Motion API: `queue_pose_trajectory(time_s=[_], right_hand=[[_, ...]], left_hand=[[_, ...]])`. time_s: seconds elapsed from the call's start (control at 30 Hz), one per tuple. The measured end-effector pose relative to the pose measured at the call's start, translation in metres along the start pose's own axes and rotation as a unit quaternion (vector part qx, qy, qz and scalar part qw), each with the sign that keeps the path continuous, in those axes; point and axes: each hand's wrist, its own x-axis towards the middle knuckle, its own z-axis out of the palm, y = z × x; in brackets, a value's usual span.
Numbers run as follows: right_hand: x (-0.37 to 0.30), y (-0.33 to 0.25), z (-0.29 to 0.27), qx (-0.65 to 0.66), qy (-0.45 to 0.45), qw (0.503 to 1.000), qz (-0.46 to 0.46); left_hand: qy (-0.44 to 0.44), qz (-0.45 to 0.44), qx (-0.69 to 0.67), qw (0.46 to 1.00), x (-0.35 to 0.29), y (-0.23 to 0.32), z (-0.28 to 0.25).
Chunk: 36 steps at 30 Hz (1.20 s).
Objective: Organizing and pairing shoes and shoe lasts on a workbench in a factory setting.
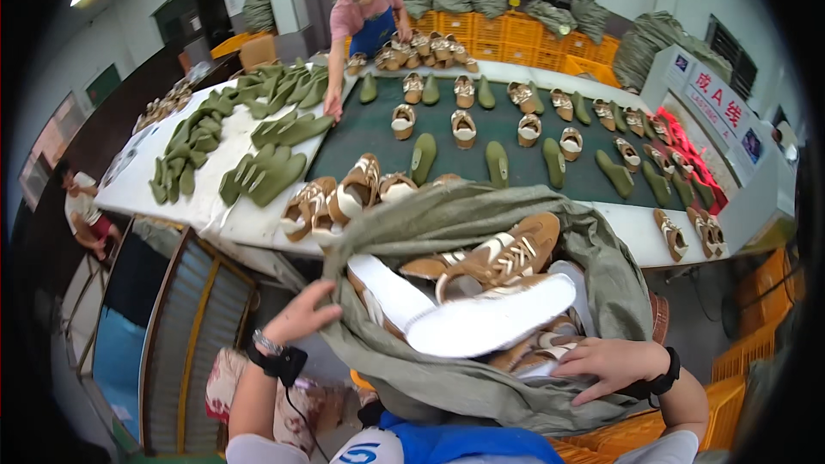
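Observation:
A large olive-green cloth sack (516, 223) lies open in front of me, full of brown shoe uppers on white lasts (490, 292). My left hand (301, 314) grips the sack's left edge. At the sack's lower right rim, my right hand (606, 365) presses on the cloth and touches the shoes. Both wrists wear dark bands.
Beyond the sack runs a dark green conveyor belt (369, 133) carrying brown shoes and green soles (496, 163). Piles of green soles (266, 174) cover a white table at left. A person in a blue apron (369, 17) reaches over the belt. Orange crates (516, 39) and stuffed sacks stand behind.

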Motion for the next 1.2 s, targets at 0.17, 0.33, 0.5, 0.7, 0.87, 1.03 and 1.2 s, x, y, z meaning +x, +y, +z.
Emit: queue_pose_trajectory(time_s=[0.17, 0.33, 0.5, 0.7, 0.87, 1.03, 1.2], right_hand=[[0.044, -0.036, 0.001, -0.029, 0.056, 0.982, 0.18], [0.107, -0.116, -0.003, -0.065, 0.101, 0.961, 0.249], [0.158, -0.164, 0.017, -0.133, 0.26, 0.928, 0.232], [0.184, -0.159, 0.066, -0.082, 0.222, 0.951, 0.199], [0.203, -0.158, 0.076, -0.037, 0.316, 0.899, 0.302], [0.277, -0.207, 0.046, -0.053, 0.513, 0.756, 0.404], [0.42, -0.23, 0.006, 0.125, 0.515, 0.779, 0.335]], left_hand=[[-0.086, 0.038, -0.102, 0.99, -0.006, -0.06, -0.011], [-0.147, -0.057, -0.331, 0.93, -0.038, -0.114, -0.033], [-0.235, -0.229, -0.441, 0.835, -0.056, -0.156, -0.055], [-0.191, -0.245, -0.295, 0.904, -0.033, -0.208, -0.08], [-0.072, -0.098, -0.131, 0.984, 0.06, -0.245, -0.146], [0.129, 0.128, 0.19, 0.965, 0.205, -0.321, -0.209], [0.102, 0.143, 0.313, 0.933, 0.284, -0.357, -0.248]])
